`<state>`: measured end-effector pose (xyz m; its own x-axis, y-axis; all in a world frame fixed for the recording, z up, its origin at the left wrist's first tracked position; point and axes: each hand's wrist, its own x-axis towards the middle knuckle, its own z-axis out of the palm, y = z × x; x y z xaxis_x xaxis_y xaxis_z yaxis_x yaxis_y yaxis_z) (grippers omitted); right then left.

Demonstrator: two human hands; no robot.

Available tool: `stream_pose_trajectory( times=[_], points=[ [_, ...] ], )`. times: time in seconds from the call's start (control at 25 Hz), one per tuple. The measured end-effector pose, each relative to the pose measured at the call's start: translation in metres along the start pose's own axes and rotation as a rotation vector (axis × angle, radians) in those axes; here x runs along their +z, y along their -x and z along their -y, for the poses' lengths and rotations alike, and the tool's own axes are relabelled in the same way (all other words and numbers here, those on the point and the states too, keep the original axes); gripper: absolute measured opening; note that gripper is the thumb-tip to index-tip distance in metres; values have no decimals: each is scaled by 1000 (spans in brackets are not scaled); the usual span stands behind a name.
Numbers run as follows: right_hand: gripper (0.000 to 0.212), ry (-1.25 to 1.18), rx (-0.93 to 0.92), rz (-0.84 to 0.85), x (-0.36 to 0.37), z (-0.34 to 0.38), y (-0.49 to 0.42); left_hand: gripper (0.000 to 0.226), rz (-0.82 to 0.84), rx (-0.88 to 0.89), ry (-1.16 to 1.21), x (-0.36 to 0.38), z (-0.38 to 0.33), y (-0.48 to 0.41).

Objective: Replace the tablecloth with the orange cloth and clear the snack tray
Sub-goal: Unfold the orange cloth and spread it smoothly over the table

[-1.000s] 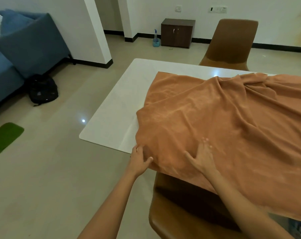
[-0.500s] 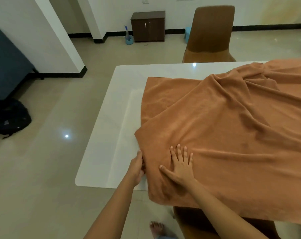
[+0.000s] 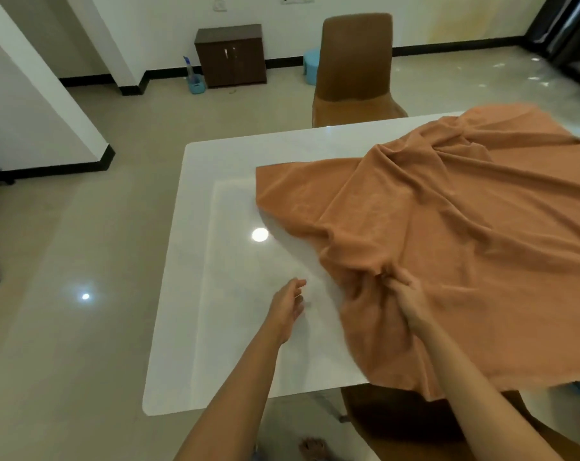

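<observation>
Letting go with left hand (image 3: 287,302): fingers slack, empty, over bare table (image 3: 215,261). Right hand (image 3: 403,294) no longer flat, now pinching a bunch of orange cloth (image 3: 465,244), shifted right, left end uncovered. Likely needs re-spreading. No snack tray in view, contents unknown.

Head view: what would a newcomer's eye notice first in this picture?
The rumpled orange cloth covers the right part of the white table; the left part is bare. The right hand grips a bunch of cloth, and the left hand hovers open over the bare top.
</observation>
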<state>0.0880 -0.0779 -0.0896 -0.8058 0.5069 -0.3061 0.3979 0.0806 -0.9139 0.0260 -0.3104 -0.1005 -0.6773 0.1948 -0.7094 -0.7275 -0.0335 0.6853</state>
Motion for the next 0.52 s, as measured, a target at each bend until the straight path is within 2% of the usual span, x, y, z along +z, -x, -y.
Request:
stream_pose_trajectory(
  times=[0.04,0.08,0.16,0.2,0.24,0.28,0.32,0.36,0.4,0.44,0.48,0.52],
  points=[
    [24,-12,103,-101,-24,-7,-6,22,-20,3,-37,-5,-1,-6],
    [28,100,215,-227,-44,-16,-5,15,-27,1,-63,-10,-1,-10],
    [34,497,389,-484,-68,-36,11,13,21,-2,-107,-20,-2,-15],
    [31,712,307,-607,-66,-41,18,16,59,2,-134,-25,-1,-16],
    [28,927,126,-634,-55,-41,26,18,100,8,-156,-30,-1,-16],
    [25,1049,-97,-586,-41,-41,30,19,130,14,-190,-34,-3,-14],
    [20,1020,-284,-483,-25,-36,32,19,145,21,-230,-38,-6,-11],
    [29,1010,-395,-356,-12,-33,26,17,155,28,-278,-43,-9,-9],
    [49,1078,-437,-233,0,-29,19,15,155,37,-325,-48,-13,-7],
    [64,1201,-380,-136,7,-30,12,12,140,51,-367,-53,-16,-6],
    [64,1317,-323,-109,14,-28,6,10,124,67,-403,-60,-19,-5],
    [48,1364,-287,-135,17,-25,1,12,123,83,-422,-67,-20,-8]
  ],
)
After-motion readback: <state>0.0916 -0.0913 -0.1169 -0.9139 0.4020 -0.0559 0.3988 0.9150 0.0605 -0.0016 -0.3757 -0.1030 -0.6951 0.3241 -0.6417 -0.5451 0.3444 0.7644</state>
